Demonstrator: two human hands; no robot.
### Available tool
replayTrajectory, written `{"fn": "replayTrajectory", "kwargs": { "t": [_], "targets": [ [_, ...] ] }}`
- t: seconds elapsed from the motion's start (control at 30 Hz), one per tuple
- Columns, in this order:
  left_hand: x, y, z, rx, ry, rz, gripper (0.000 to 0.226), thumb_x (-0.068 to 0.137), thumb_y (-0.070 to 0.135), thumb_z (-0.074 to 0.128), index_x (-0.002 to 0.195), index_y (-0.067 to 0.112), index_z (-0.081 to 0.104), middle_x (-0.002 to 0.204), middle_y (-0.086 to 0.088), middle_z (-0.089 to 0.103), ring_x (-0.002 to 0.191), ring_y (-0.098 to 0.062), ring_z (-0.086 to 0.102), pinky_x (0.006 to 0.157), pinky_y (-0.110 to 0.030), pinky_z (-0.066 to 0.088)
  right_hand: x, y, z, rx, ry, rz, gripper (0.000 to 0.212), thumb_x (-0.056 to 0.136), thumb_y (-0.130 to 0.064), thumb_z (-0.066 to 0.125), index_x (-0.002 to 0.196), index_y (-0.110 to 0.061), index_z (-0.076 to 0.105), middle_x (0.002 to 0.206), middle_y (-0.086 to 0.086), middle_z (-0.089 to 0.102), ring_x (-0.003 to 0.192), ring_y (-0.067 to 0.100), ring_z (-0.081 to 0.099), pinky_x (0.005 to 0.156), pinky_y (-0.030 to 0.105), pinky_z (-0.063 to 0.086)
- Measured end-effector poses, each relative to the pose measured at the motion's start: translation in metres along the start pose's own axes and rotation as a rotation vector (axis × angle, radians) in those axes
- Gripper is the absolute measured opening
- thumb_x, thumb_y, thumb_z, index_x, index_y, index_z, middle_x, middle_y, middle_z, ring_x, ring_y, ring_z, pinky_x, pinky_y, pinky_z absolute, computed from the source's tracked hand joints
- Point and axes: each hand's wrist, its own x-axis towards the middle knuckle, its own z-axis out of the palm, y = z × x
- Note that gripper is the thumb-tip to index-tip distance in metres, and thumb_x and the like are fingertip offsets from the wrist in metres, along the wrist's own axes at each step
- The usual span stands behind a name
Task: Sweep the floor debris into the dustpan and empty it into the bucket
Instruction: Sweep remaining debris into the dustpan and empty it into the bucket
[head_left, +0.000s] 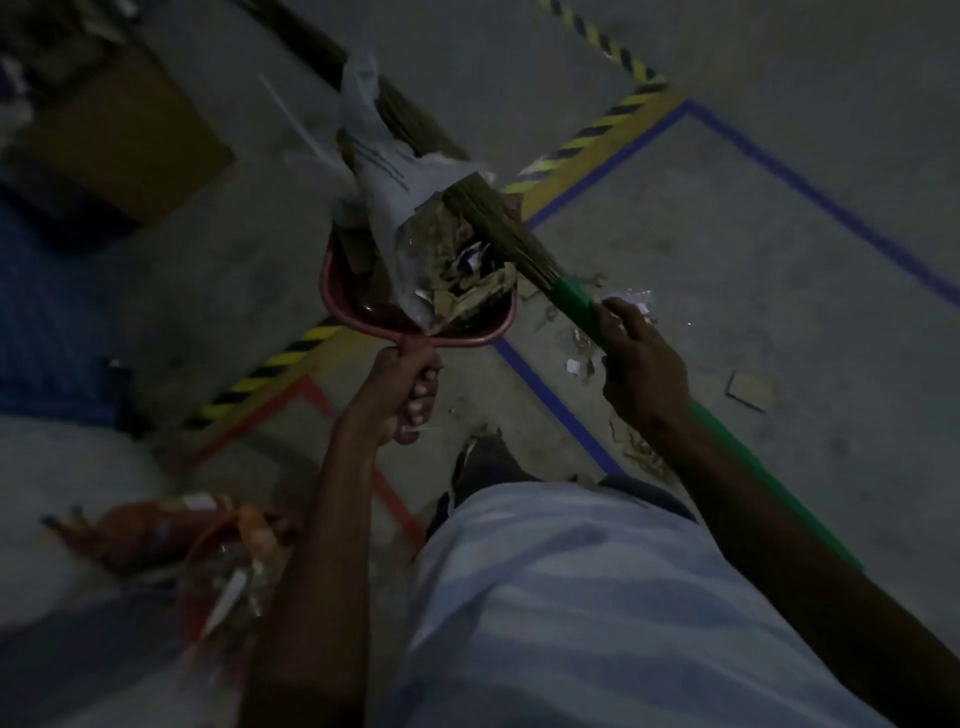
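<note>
Head view: my left hand (397, 395) grips the thin red handle of the plastic dustpan (337, 291), a scoop with a raised rim, held above the concrete floor (675, 249). It is heaped with crumpled plastic bags (384, 176), paper scraps and cardboard bits. My right hand (636, 364) grasps the broom (498, 228) by its smooth green handle, its stiff straw bristles lying across the heap. Loose debris (582, 358) lies near my feet. A reddish bucket (228, 571), blurred, sits near left.
</note>
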Motion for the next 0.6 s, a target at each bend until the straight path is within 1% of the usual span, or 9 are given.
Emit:
{"fn": "replayTrajectory", "kwargs": {
  "t": [0.1,0.17,0.27,0.33,0.43,0.53,0.6],
  "targets": [
    [-0.036,-0.036,-0.010,-0.124,0.104,-0.007,0.036,0.092,0.010,0.052,0.058,0.013,0.039,0.043,0.000,0.027,0.028,-0.013,0.023,0.039,-0.016,0.023,0.001,-0.002,0.000,0.010,-0.080,-0.150,0.080,0.078,0.004,0.068,0.147,-0.021,0.036,0.150,0.004,0.039,0.097,0.035,0.060,0.054,0.045,0.055],
    [-0.063,-0.059,-0.016,-0.189,0.184,0.001,0.037,0.093,0.011,0.052,0.058,0.014,0.039,0.043,0.000,0.028,0.029,-0.012,0.023,0.041,-0.017,0.020,0.000,-0.013,0.004,0.044,-0.131,-0.242,0.080,0.079,0.005,0.066,0.148,-0.021,0.036,0.150,0.004,0.038,0.092,0.034,0.061,0.051,0.044,0.055],
    [-0.105,-0.093,-0.026,-0.275,0.286,0.023,0.038,0.093,0.011,0.052,0.058,0.015,0.040,0.044,0.001,0.028,0.032,-0.013,0.022,0.046,-0.024,0.016,-0.006,-0.038,0.015,0.083,-0.215,-0.390,0.076,0.081,0.007,0.061,0.149,-0.018,0.037,0.150,0.007,0.039,0.092,0.038,0.061,0.052,0.044,0.054],
    [-0.130,-0.118,-0.038,-0.333,0.357,0.022,0.037,0.092,0.013,0.053,0.058,0.016,0.040,0.046,0.000,0.028,0.034,-0.014,0.022,0.046,-0.025,0.016,-0.010,-0.060,0.024,0.105,-0.267,-0.488,0.073,0.083,0.005,0.060,0.149,-0.018,0.039,0.150,0.007,0.040,0.093,0.039,0.061,0.053,0.043,0.053],
    [-0.163,-0.155,-0.063,-0.453,0.442,0.013,0.030,0.092,0.019,0.054,0.063,0.015,0.043,0.048,0.000,0.029,0.034,-0.013,0.023,0.045,-0.023,0.016,-0.012,-0.099,0.043,0.090,-0.338,-0.616,0.075,0.084,0.000,0.063,0.150,-0.022,0.034,0.151,0.004,0.036,0.095,0.037,0.060,0.054,0.045,0.055],
    [-0.189,-0.190,-0.093,-0.505,0.509,-0.026,0.036,0.095,0.019,0.052,0.061,0.017,0.041,0.048,0.002,0.029,0.034,-0.011,0.023,0.041,-0.021,0.017,-0.014,-0.147,0.063,0.062,-0.408,-0.736,0.078,0.083,0.001,0.064,0.149,-0.023,0.031,0.150,0.005,0.036,0.090,0.038,0.059,0.052,0.047,0.054],
    [-0.204,-0.214,-0.112,-0.589,0.536,-0.081,0.038,0.096,0.018,0.050,0.059,0.019,0.040,0.047,0.004,0.029,0.032,-0.009,0.022,0.036,-0.018,0.018,-0.019,-0.181,0.078,0.030,-0.463,-0.787,0.076,0.083,0.002,0.064,0.150,-0.020,0.034,0.150,0.006,0.037,0.089,0.039,0.059,0.051,0.045,0.052]
  ]
}}
